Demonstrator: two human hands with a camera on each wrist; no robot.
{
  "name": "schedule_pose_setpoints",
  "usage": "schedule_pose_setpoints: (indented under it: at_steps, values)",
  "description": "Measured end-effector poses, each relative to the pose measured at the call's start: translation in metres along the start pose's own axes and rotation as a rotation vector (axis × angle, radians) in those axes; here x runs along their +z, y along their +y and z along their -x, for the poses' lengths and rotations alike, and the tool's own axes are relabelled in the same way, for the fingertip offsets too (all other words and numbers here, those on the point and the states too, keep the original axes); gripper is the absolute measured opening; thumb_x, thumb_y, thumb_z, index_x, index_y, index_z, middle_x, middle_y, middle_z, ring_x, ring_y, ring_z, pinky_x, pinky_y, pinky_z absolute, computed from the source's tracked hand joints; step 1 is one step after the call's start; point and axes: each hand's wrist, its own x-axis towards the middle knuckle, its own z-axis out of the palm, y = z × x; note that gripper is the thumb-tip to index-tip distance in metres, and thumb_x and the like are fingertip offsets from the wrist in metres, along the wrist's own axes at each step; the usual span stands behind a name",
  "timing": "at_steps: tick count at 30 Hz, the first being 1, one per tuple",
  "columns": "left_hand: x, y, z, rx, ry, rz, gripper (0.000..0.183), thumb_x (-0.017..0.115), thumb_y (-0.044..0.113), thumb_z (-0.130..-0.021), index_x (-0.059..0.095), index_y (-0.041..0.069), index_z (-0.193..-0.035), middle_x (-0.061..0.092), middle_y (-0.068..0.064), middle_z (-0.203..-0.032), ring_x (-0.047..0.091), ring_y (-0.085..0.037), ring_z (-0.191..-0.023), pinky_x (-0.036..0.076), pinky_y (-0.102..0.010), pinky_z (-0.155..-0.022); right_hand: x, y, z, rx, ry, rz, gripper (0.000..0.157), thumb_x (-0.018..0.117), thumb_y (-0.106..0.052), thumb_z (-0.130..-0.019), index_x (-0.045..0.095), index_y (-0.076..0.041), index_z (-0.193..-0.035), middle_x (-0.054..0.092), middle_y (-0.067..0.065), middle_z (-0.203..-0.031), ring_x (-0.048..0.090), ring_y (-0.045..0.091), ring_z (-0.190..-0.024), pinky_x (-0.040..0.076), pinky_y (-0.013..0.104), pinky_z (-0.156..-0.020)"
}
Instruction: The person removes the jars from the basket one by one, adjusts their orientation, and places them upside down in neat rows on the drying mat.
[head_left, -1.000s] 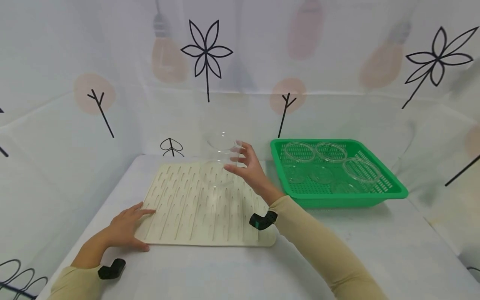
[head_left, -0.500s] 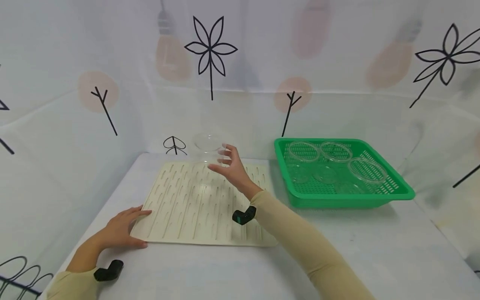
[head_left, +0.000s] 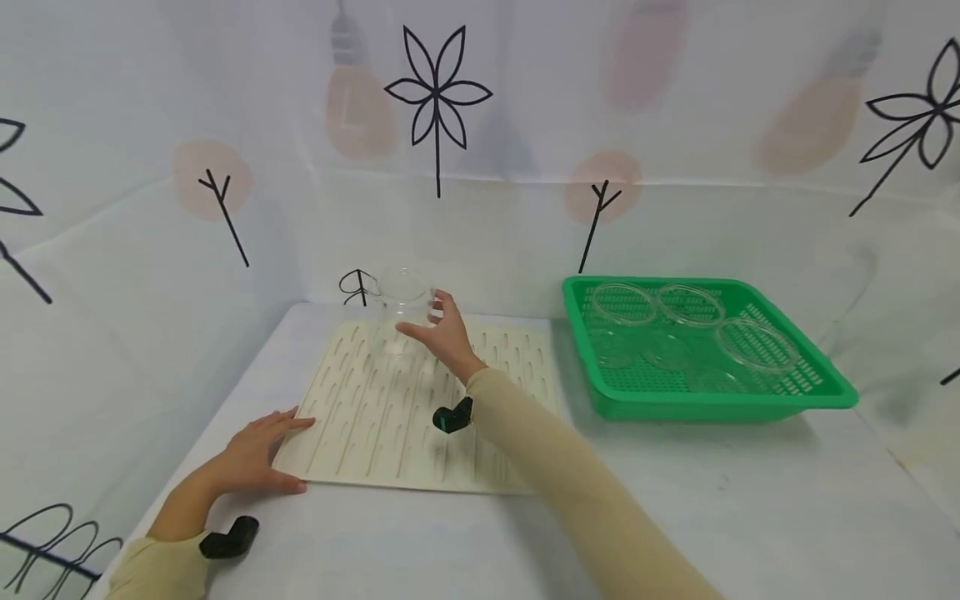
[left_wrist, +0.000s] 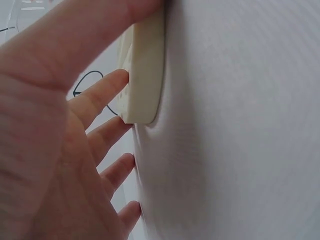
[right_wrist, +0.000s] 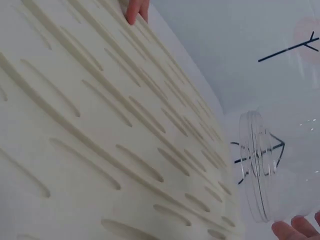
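Observation:
My right hand (head_left: 446, 332) grips a clear cup (head_left: 403, 302) from its right side, over the back left of a cream drying mat (head_left: 375, 400). The mat has rows of slender grooves and lies flat. In the right wrist view the round, ringed end of the cup (right_wrist: 257, 165) overlaps the wall, with fingertips (right_wrist: 287, 231) at its lower side. My left hand (head_left: 255, 457) rests at the mat's front left corner, fingers spread, thumb by the front edge. The left wrist view shows its straight fingers (left_wrist: 107, 137) along the mat's side (left_wrist: 145, 65).
A green plastic basket (head_left: 720, 408) stands on the right of the white table (head_left: 360, 550), with three more clear cups in it, among them a front right cup (head_left: 757, 346). A patterned cloth (head_left: 517, 233) hangs behind and around the table.
My right hand has carried the clear cup leftward over the mat toward its back left. The left hand has stayed at the mat's corner. The head view has swung slightly left.

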Motion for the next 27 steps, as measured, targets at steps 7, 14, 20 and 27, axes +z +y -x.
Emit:
schedule_pose_setpoints:
  at_steps: [7, 14, 20, 27]
  values:
    - [0.005, 0.004, -0.002, 0.007, -0.002, 0.026, 0.093, 0.083, 0.051, -0.056, 0.051, 0.006, -0.13, 0.035, -0.029, -0.139, 0.027, -0.052, -0.125, 0.02, -0.067, -0.096, 0.012, 0.008, -0.009, -0.002, 0.011, -0.026, 0.091, 0.078, -0.037, -0.075, 0.025, -0.021, -0.147, 0.036, 0.007, -0.141, 0.038, 0.027, -0.129, 0.041, 0.043, -0.096]
    - [0.009, 0.003, -0.006, 0.027, 0.002, 0.027, 0.092, 0.082, 0.052, -0.057, 0.05, 0.008, -0.131, 0.035, -0.028, -0.14, 0.026, -0.053, -0.126, 0.018, -0.069, -0.096, 0.012, 0.026, -0.014, 0.065, -0.071, 0.047, 0.088, 0.074, -0.029, -0.081, 0.018, -0.022, -0.149, 0.027, 0.008, -0.149, 0.029, 0.031, -0.134, 0.036, 0.047, -0.1]
    - [0.005, 0.002, -0.007, 0.032, 0.01, 0.023, 0.092, 0.082, 0.052, -0.057, 0.051, 0.007, -0.131, 0.035, -0.029, -0.14, 0.027, -0.053, -0.125, 0.018, -0.07, -0.095, 0.005, 0.026, -0.016, 0.084, -0.151, 0.037, 0.089, 0.072, -0.025, -0.083, 0.014, -0.022, -0.15, 0.022, 0.009, -0.152, 0.027, 0.032, -0.135, 0.035, 0.047, -0.101]
    - [0.003, -0.004, -0.002, -0.012, -0.011, 0.022, 0.093, 0.082, 0.052, -0.056, 0.051, 0.007, -0.131, 0.035, -0.03, -0.14, 0.026, -0.054, -0.125, 0.019, -0.068, -0.096, 0.0, 0.014, -0.011, 0.105, -0.194, -0.022, 0.086, 0.073, -0.024, -0.082, 0.018, -0.018, -0.149, 0.025, 0.009, -0.15, 0.03, 0.032, -0.133, 0.036, 0.044, -0.101]
